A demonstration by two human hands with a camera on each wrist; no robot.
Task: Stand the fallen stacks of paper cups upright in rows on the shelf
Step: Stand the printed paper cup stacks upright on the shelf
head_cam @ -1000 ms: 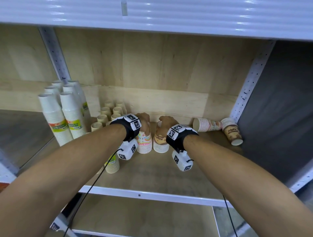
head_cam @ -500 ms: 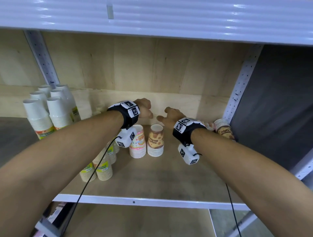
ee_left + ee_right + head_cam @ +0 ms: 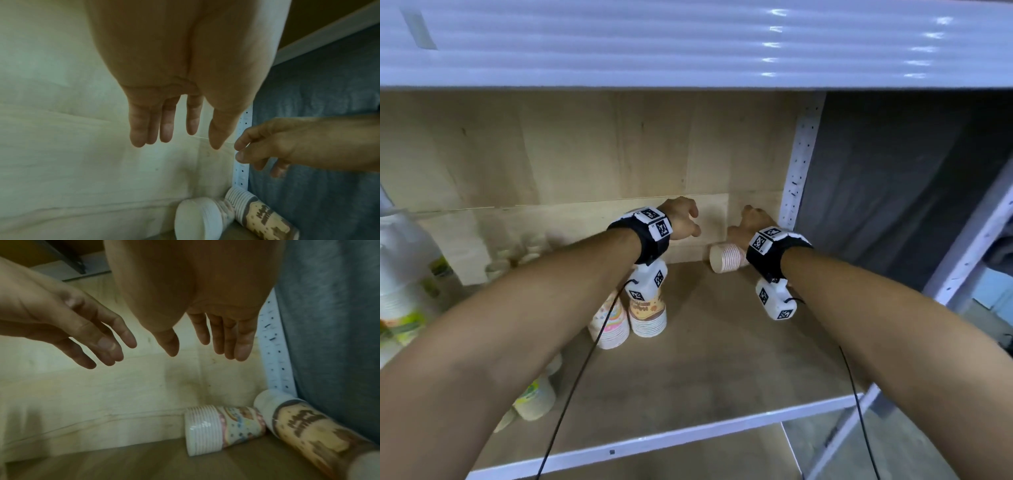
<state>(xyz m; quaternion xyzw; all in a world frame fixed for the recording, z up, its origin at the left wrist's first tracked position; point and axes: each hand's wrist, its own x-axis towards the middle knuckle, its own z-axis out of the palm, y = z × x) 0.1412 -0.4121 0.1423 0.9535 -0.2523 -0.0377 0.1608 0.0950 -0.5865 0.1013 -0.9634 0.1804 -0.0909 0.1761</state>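
- I am holding my left hand (image 3: 681, 219) and right hand (image 3: 751, 224) above the back right corner of the shelf (image 3: 715, 373), both empty, fingers loosely spread and hanging down, touching nothing.
- Below them two fallen stacks are lying on their sides: the pastel stack (image 3: 223, 428) along the back panel (image 3: 585, 154), and the brown stack (image 3: 308, 426) angled out from the corner post (image 3: 796, 178), the two meeting near it.
- Two matching stacks, pastel upright (image 3: 610, 323) and brown upright (image 3: 648, 317), are standing together nearer the front.
- I am judging the risk ahead: grabbing one stack at its loose rim end could let cups slide apart, or nudge its neighbour rolling; lifting in this tight corner, my knuckles could strike the post.
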